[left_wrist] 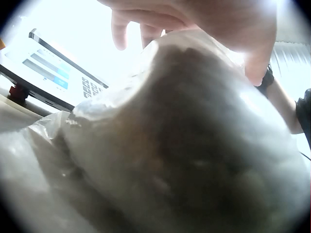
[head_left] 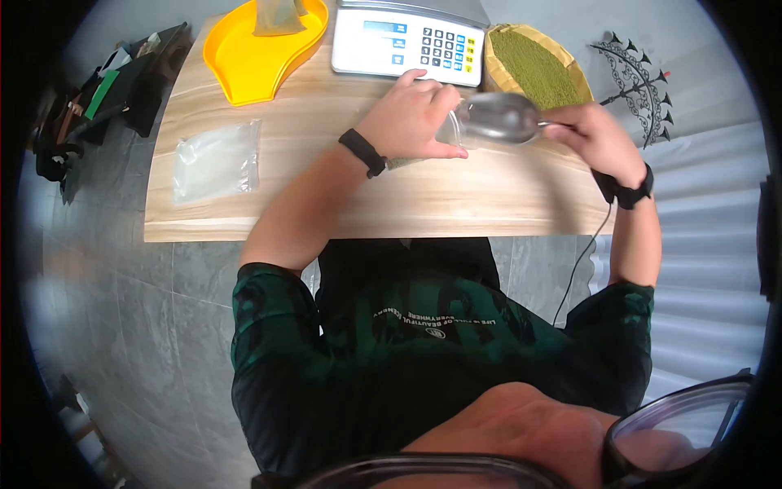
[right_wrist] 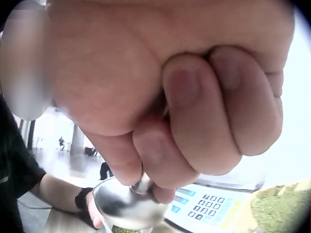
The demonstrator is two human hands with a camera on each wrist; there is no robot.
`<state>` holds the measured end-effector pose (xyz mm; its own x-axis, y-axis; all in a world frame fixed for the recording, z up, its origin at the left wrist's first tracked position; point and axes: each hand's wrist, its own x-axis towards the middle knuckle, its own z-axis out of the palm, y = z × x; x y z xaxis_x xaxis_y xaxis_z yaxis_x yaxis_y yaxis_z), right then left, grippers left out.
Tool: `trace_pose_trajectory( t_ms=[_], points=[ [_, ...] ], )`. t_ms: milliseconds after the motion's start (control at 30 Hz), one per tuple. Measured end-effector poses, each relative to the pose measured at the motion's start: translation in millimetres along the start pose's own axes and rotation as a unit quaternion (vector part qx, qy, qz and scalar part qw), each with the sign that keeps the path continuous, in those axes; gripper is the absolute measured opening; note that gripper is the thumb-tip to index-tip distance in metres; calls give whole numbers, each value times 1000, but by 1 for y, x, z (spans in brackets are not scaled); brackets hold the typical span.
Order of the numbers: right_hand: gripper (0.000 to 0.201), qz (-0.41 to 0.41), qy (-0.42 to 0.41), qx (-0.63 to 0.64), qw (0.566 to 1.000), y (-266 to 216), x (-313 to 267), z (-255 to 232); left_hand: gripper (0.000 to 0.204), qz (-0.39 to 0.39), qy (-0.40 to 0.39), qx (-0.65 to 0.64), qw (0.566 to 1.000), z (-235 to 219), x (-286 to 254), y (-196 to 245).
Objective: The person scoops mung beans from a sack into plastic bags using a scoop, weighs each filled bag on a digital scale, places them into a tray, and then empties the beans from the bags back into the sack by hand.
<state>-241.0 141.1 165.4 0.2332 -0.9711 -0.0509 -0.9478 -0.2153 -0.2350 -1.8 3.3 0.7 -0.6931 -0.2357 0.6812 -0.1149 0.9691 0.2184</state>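
My right hand [head_left: 601, 140] grips the handle of a metal scoop [head_left: 501, 116], fingers curled round it in the right wrist view. The scoop's front end is at the mouth of a clear plastic bag [left_wrist: 204, 145]. My left hand [head_left: 410, 121] holds this bag at its rim, thumb on the near side and fingers on the far side. Close up in the left wrist view, the bag looks bulged and dark inside, its contents blurred. Some green granules show at the scoop's lip in the right wrist view. An open paper sack of green granules [head_left: 533, 69] stands behind the scoop.
A white digital scale [head_left: 407, 49] stands at the back, just beyond my left hand. Back left is a yellow tray [head_left: 244, 61] with a filled bag [head_left: 278, 16] on it. Flat clear bags [head_left: 216, 163] lie on the wooden table [head_left: 489, 208] at left.
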Motion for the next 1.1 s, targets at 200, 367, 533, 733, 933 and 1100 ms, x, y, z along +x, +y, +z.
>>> trace_pose_trajectory(
  t_ms=[200, 367, 533, 733, 933, 1100],
  points=[
    [27, 248, 194, 8, 949, 112, -36, 15, 64, -24, -16, -38, 999, -1, 2, 0],
    [34, 311, 177, -12, 934, 133, -33, 54, 65, -38, -23, -39, 998, 0, 2, -1],
    [35, 194, 331, -181, 905, 71, -23, 73, 65, -32, -24, -34, 999, 0, 3, -3],
    [32, 17, 159, 171, 972, -1, 65, 127, 61, -30, -34, -30, 998, -4, 4, -2],
    [17, -31, 54, 182, 981, 7, 98, 104, 36, 124, 17, 6, 992, -24, 17, 15],
    [20, -117, 66, 170, 976, 8, 118, 74, 20, 115, -173, 81, 975, -37, 22, 20]
  ],
)
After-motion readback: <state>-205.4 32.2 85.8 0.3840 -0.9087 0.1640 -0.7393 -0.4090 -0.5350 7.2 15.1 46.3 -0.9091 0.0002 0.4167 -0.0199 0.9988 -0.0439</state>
